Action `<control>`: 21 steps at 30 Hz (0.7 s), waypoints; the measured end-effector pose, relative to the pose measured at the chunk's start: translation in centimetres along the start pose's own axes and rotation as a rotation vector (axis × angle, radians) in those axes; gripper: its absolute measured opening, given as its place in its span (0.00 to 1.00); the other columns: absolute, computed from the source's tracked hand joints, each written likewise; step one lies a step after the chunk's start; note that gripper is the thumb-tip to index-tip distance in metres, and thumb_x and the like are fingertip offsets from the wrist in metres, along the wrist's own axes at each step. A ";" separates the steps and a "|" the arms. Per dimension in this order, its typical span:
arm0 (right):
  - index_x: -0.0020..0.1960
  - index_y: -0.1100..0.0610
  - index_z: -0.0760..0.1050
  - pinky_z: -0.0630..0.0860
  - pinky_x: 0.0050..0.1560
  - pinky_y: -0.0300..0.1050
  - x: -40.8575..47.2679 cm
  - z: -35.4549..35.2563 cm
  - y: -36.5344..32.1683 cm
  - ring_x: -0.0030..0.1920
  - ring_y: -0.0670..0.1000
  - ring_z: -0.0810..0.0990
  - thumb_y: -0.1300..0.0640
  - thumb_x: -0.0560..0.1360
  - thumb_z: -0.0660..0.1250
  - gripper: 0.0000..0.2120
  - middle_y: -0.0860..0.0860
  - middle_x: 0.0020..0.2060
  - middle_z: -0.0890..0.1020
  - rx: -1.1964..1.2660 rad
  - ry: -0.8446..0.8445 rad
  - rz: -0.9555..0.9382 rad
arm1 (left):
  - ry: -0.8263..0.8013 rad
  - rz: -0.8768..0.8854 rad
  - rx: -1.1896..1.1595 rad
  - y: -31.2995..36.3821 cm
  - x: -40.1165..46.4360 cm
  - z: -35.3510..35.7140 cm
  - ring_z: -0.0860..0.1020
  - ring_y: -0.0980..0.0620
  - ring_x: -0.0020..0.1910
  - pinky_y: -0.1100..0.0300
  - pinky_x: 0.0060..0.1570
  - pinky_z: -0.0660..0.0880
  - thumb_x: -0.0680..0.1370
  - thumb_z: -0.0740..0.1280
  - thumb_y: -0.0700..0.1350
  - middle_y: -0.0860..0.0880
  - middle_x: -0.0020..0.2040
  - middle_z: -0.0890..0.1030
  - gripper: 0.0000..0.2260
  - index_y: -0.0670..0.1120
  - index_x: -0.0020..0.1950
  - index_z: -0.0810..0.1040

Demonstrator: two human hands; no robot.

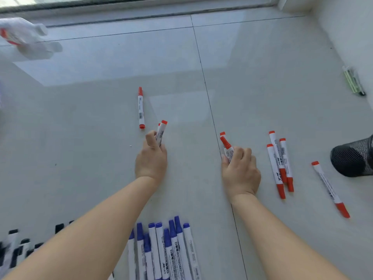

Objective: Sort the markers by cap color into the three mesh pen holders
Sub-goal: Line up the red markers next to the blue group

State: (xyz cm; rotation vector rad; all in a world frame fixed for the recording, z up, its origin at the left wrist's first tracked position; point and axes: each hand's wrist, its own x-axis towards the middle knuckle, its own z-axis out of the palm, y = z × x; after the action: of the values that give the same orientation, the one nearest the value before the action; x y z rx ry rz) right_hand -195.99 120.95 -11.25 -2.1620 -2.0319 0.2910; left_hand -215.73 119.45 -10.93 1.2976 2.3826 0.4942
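Red markers in both your hands
Your left hand (151, 156) grips two red-capped markers (161, 131); your right hand (240, 168) grips a second pair of red markers (227, 145)

Plastic bag (28, 40); green pen (353, 81); tiled floor (101, 118)

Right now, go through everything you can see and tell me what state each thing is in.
left hand: gripping red-capped markers, raised.
right hand: gripping red-capped markers.
single red marker: lying flat, capped.
three red markers: lying together, capped.
lone red marker: lying apart, capped.
blue markers: bunched on the floor, capped.
mesh pen holder: tipped on its side.
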 end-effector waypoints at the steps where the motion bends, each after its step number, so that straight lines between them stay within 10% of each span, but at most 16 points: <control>1: 0.50 0.66 0.74 0.72 0.28 0.50 0.5 0.2 -0.4 0.39 0.64 0.77 0.57 0.70 0.71 0.15 0.64 0.42 0.76 -0.005 0.011 -0.031 | 0.021 -0.011 -0.004 0.0 1.0 -0.4 0.71 0.40 0.39 0.53 0.38 0.64 0.79 0.57 0.43 0.39 0.52 0.76 0.15 0.42 0.64 0.61; 11: 0.58 0.63 0.69 0.63 0.35 0.49 5.7 2.1 -2.5 0.46 0.61 0.73 0.50 0.77 0.59 0.17 0.61 0.51 0.73 -0.103 0.031 -0.175 | 0.102 -0.090 0.212 -0.1 11.9 -3.2 0.76 0.36 0.50 0.50 0.46 0.70 0.77 0.63 0.53 0.38 0.59 0.69 0.21 0.39 0.61 0.68; 21: 0.46 0.67 0.75 0.70 0.25 0.46 2.4 0.9 -2.4 0.33 0.61 0.76 0.58 0.65 0.75 0.16 0.63 0.36 0.75 -0.053 0.091 -0.166 | -0.113 -0.082 0.184 1.0 6.6 -2.1 0.76 0.39 0.47 0.55 0.39 0.66 0.76 0.59 0.46 0.39 0.51 0.76 0.11 0.39 0.53 0.71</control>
State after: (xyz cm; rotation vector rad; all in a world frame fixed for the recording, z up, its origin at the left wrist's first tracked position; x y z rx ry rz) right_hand -198.36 123.52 -11.60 -1.9799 -2.1730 0.1163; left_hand -219.33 125.34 -9.73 1.2606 2.4204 0.1756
